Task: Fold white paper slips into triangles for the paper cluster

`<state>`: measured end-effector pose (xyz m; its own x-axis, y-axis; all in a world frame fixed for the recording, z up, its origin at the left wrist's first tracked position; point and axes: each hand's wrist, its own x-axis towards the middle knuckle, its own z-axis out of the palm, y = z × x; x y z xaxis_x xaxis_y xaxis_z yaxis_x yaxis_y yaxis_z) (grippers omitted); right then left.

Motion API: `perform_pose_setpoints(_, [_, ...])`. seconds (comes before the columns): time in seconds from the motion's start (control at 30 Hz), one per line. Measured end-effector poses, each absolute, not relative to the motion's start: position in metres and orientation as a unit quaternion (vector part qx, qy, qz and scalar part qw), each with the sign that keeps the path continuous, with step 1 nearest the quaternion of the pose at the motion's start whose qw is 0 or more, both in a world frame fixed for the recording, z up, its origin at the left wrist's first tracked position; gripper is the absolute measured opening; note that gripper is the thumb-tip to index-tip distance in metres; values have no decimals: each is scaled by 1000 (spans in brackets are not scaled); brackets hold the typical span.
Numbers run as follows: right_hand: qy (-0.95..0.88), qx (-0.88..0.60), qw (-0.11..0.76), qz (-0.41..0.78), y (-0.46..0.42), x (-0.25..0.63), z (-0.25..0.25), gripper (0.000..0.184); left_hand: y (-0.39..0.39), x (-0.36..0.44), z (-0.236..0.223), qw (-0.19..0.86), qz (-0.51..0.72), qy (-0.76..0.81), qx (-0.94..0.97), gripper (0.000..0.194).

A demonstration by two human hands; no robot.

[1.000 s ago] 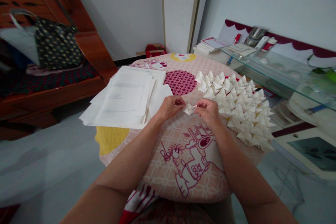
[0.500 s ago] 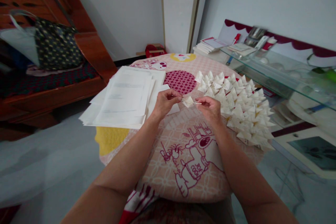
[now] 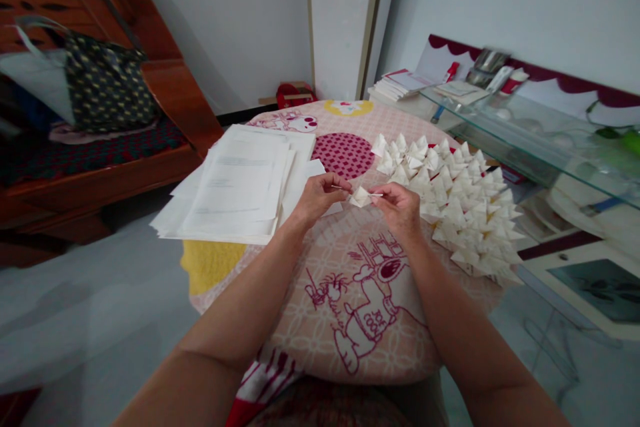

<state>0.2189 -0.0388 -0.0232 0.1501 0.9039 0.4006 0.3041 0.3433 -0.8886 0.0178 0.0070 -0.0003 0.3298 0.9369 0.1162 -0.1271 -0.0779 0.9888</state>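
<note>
Between my two hands, over the middle of the table, is a small folded paper piece [image 3: 359, 197] with pointed corners. My left hand [image 3: 323, 197] pinches its left end between thumb and fingers. The opposite end is pinched by my right hand [image 3: 400, 205], where a thin white tip sticks out at the fingertips. Many similar folded paper pieces [image 3: 453, 203] stand packed in rows just right of my right hand. To the left of my left hand lies a stack of white paper sheets [image 3: 240, 180], some with faint print, and a loose white slip lies partly behind that hand.
A round table with a pink patterned cloth [image 3: 345, 307] carries all this. At the right stands a glass-topped cabinet [image 3: 520, 127] with papers and cups. A wooden bench [image 3: 185, 100] with a dark patterned bag [image 3: 107, 83] is at the left.
Both hands have risen slightly from the tabletop with the folded paper piece, and my left hand has turned a little. The rows and the paper stack stay as they were.
</note>
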Motion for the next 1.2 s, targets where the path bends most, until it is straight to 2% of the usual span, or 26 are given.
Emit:
perform_pose_setpoints(0.33, [-669,-496,524,178,-43,214,-17,9,5,21,-4,583,392,397,591,25])
perform_pose_setpoints(0.53, [-663,-508,522,174,-42,216,-18,9,6,19,-3,555,374,392,631,30])
perform_pose_setpoints(0.77, [-645,-520,529,182,-39,220,-26,10,8,16,-5,570,373,369,633,36])
perform_pose_setpoints(1.2, [-666,-496,534,160,-43,216,-18,9,6,18,-4,561,383,385,625,32])
